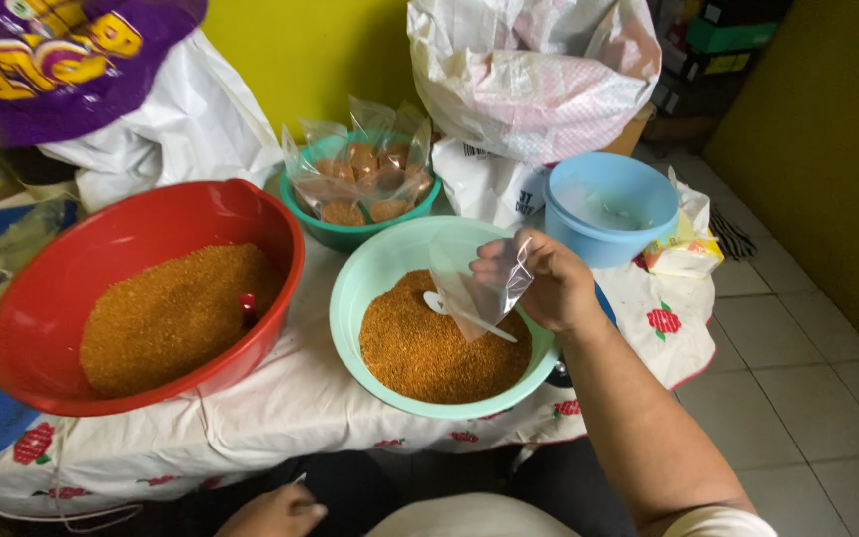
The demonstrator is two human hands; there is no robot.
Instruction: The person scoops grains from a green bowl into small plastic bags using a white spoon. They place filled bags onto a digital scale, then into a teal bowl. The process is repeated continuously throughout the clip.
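Observation:
My right hand holds a small clear plastic bag by its top edge above a mint-green bowl. That bowl is filled with orange-brown granules, and a white spoon lies in them under the bag. My left hand rests low at the frame's bottom, below the table's edge, fingers curled and holding nothing that I can see. A red bowl with more of the same granules stands to the left, a small red scoop stuck in it.
A teal bowl at the back holds several filled clear bags. A blue plastic tub stands at the right. White sacks lean on the yellow wall. The table has a white cloth with red flowers. Tiled floor at right.

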